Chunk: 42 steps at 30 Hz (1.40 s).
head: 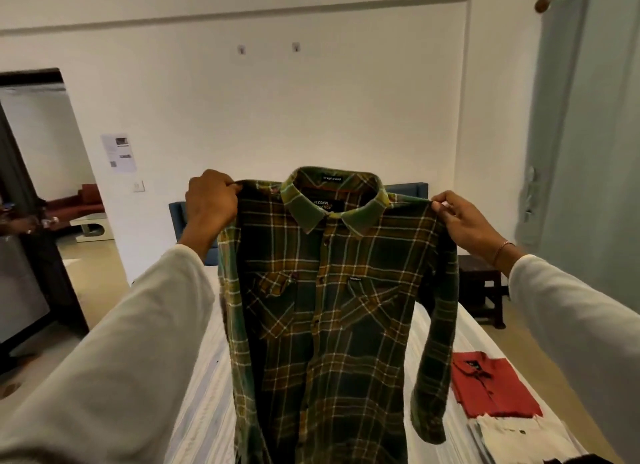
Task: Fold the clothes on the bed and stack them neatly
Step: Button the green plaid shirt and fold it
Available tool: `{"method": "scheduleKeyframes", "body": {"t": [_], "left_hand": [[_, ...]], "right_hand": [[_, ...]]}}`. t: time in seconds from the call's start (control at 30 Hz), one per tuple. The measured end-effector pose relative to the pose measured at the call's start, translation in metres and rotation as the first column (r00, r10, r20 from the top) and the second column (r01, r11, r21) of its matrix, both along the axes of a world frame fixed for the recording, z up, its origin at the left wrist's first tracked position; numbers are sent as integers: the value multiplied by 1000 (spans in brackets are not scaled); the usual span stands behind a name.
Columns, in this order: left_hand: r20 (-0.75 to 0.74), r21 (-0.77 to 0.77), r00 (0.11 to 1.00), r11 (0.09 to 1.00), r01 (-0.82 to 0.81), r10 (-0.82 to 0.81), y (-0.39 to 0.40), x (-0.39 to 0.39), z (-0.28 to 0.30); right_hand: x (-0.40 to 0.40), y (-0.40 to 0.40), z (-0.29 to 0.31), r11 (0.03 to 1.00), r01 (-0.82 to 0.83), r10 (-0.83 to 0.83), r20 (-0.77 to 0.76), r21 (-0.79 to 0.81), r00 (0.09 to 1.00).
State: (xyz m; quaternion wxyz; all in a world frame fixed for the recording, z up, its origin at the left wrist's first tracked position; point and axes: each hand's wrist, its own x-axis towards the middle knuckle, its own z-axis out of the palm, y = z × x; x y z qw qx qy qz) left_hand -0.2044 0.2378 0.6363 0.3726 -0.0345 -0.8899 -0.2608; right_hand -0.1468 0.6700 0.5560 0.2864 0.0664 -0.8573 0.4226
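- The left hand (210,200) is curled closed, pinching one shoulder of a green and yellow plaid shirt (332,308) between thumb and fingers.
- The right hand (462,218) pinches the opposite shoulder seam, thumb and forefinger closed on the cloth, the other fingers loosely bent beside them.
- The plaid shirt hangs between the two hands with its buttoned front toward the camera, collar up and midway between them, body dropping straight below the hands over the bed (204,387).
- One long sleeve dangles below the right hand, its cuff hanging free above the bed; the sleeve below the left hand lies folded against the shirt's side.
- Both forearms wear pale long sleeves; a thin bracelet (502,250) sits on the right wrist.
- Well below the right hand, on the striped bedsheet, a folded red shirt (491,384) lies flat, with a folded white garment (519,436) just nearer the camera, touching it.
- Beyond the right hand stands a dark wooden stool (481,290) by the bed.
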Motion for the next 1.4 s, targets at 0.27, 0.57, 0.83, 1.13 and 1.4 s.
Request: {"method": "scheduleKeyframes", "body": {"t": [0.27,0.57,0.83,1.13,1.4], "left_hand": [[-3,216,992,969,122,-125,-4,-11,-38],[-105,-245,892,881,404,-439,-40,0,-39],[-273,-469,866,844,261,-419,-55,-2,-26],[-219,-453,828,805,383,-516,-54,-4,-4],[70,-78,867,864,497,-493,-41,-11,6]], "right_hand": [[-7,-9,24,960,133,-84,-201,245,976],[-7,16,40,939,195,-136,-215,284,967],[-1,27,60,882,280,-99,-431,380,897],[7,37,72,863,285,-104,-405,416,908],[14,38,65,949,93,-44,-166,301,985]]}}
